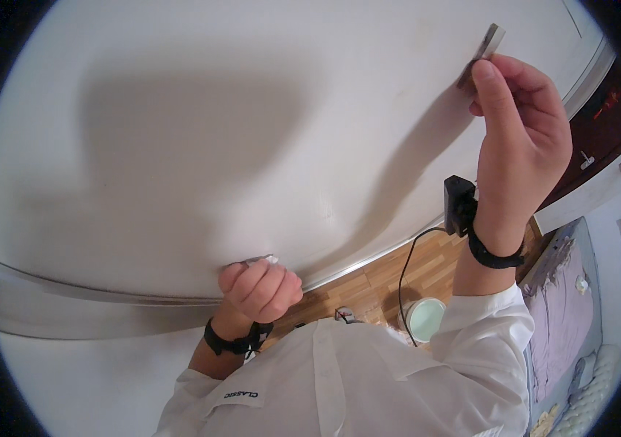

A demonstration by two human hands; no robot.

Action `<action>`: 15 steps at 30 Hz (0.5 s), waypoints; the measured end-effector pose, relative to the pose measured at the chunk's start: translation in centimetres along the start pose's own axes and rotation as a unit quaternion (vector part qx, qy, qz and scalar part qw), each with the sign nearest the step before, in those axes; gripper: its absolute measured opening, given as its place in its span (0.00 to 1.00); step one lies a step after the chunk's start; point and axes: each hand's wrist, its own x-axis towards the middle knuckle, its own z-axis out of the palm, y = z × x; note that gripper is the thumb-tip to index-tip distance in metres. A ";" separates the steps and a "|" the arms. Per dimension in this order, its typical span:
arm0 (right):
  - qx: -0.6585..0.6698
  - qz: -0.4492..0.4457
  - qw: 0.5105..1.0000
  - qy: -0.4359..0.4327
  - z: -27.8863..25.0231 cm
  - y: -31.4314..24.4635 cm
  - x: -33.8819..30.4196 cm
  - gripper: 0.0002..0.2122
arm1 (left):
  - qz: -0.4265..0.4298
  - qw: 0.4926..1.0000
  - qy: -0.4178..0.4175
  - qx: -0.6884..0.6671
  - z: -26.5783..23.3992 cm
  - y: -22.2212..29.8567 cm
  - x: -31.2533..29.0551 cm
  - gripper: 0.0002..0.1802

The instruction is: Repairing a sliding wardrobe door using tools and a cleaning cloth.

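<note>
Head view, white wall [179, 131], metal strip [70, 302], pale bucket [425, 318] below

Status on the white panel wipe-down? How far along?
Done: the white panel looks clean, though shadowed. In hand: the left hand presses a white cloth by the metal strip; the right hand grips the grey handle. Left: cannot tell what stays unwiped.

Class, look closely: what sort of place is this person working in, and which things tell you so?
Probably a bedroom at home: a bed with a purple cover at the right, a wood-plank floor below, and a large white panel, perhaps a door.
</note>
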 end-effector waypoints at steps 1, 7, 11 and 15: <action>0.001 0.000 1.000 0.000 0.0 -0.1 0.0 0.08 | 0.000 1.000 0.005 -0.004 0.0 0.0 0.0 0.06; -0.015 -0.021 1.000 0.005 -0.1 -0.1 0.7 0.08 | -0.007 1.000 -0.016 -0.001 -0.4 0.2 0.2 0.06; -0.048 -0.057 0.997 0.008 0.0 0.0 1.1 0.09 | -0.011 1.000 -0.028 0.007 -0.7 0.3 0.3 0.07; -0.039 -0.053 0.998 0.009 0.0 0.0 1.4 0.09 | -0.014 0.999 -0.032 0.016 -0.6 0.3 0.5 0.07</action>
